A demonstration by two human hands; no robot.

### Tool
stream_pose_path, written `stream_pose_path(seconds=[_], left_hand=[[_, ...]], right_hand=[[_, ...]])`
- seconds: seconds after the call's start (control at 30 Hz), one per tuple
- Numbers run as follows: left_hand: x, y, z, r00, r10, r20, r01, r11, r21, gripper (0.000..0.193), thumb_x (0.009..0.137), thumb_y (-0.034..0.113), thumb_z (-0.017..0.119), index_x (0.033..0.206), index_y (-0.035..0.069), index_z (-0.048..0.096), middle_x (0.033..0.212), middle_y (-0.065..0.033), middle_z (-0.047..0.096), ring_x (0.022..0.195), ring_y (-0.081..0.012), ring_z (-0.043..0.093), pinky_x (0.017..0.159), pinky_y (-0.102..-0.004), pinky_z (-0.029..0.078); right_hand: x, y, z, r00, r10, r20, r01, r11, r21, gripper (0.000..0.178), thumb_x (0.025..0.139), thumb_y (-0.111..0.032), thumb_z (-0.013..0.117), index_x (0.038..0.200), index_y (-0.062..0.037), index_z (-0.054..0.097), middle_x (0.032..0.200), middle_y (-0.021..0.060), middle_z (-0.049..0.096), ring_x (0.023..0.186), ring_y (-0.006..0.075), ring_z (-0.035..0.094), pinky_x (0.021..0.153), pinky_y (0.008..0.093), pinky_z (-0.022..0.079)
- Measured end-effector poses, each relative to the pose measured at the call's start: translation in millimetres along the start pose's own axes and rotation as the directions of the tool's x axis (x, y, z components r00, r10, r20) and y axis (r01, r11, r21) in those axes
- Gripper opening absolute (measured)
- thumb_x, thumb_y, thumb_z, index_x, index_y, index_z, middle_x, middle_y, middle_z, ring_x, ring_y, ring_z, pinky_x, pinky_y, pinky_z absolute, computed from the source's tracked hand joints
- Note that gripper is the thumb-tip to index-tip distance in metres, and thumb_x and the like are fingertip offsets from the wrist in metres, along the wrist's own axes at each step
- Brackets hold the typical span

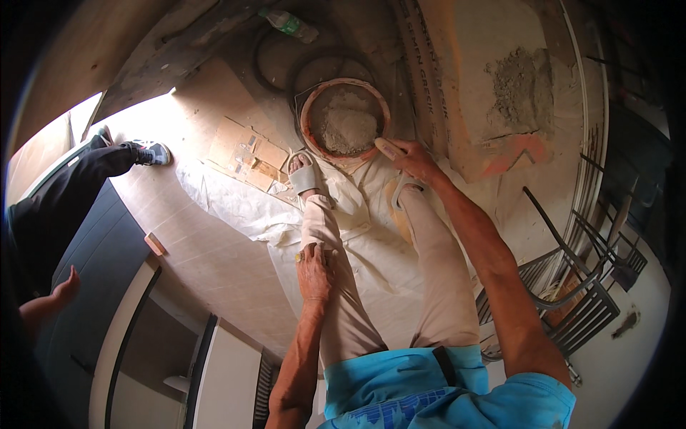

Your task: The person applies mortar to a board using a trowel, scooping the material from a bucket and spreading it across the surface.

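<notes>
A round orange-rimmed bucket (304,123) stands in front of my feet, with grey cement mix (350,125) inside. At the bucket's near right rim, my right hand (418,161) is closed around the wooden handle of a trowel-like tool (389,149). The tool's far end does not show clearly at the rim. My left hand (314,273) lies over my left leg below the knee, fingers draped on the trouser cloth, holding nothing. A ring is on one of its fingers.
A cement bag (511,154) bearing loose grey powder lies right of the bucket. White sheeting (286,222) and cardboard (246,150) cover the floor. A plastic bottle (289,26) and dark hoses lie beyond. Another person's leg (71,179) and hand (66,288) are left; black metal chairs (579,314) right.
</notes>
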State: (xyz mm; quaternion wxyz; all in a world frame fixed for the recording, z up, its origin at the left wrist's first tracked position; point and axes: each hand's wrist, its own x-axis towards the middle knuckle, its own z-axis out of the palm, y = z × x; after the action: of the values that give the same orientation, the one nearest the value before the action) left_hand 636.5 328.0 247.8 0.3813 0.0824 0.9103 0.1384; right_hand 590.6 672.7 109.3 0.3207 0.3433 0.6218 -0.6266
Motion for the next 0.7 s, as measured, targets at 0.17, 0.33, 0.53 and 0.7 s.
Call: stream_pose_path(seconds=[0.17,0.33,0.53,0.7], left_hand=[[1,5,-5,1.000,0.007,-0.018,-0.007,1.000,-0.001,0.040,0.095,0.031,0.063,0.121,0.002,0.064,0.120,-0.0180,0.060,0.109,-0.0383,0.056,0.096,-0.0471,0.043],[-1,0,0,0.999,0.007,-0.036,-0.007,1.000,0.005,0.040,0.096,0.032,0.063,0.122,0.002,0.064,0.120,-0.0182,0.060,0.109,-0.0387,0.056,0.096,-0.0473,0.043],[-1,0,0,1.000,0.002,-0.031,-0.002,1.000,-0.004,0.041,0.096,0.032,0.063,0.123,0.002,0.063,0.121,-0.0184,0.059,0.110,-0.0389,0.056,0.095,-0.0473,0.043],[0,-1,0,1.000,0.009,-0.024,-0.008,1.000,0.005,0.041,0.095,0.031,0.063,0.123,0.002,0.062,0.122,-0.0183,0.059,0.111,-0.0388,0.056,0.096,-0.0474,0.044]], right_hand=[[0,-3,-4,0.999,0.005,0.035,-0.005,1.000,-0.006,0.069,0.071,-0.003,0.068,0.140,-0.0106,0.061,0.083,0.0033,0.066,0.053,0.0074,0.051,0.047,0.0259,0.043],[1,-3,-1,0.999,0.030,0.026,-0.030,1.000,-0.010,0.069,0.071,-0.004,0.068,0.140,-0.0103,0.061,0.077,0.0032,0.065,0.049,0.0084,0.050,0.045,0.0263,0.042],[3,-6,-1,0.998,0.053,0.017,-0.052,0.997,-0.058,0.073,0.072,-0.003,0.064,0.144,-0.0125,0.058,0.078,0.0008,0.062,0.049,0.0044,0.044,0.044,0.0238,0.037],[0,-11,-2,0.998,0.060,0.028,-0.059,0.998,-0.029,0.072,0.072,-0.003,0.063,0.143,-0.0117,0.058,0.075,0.0009,0.061,0.048,0.0049,0.043,0.043,0.0244,0.037]])
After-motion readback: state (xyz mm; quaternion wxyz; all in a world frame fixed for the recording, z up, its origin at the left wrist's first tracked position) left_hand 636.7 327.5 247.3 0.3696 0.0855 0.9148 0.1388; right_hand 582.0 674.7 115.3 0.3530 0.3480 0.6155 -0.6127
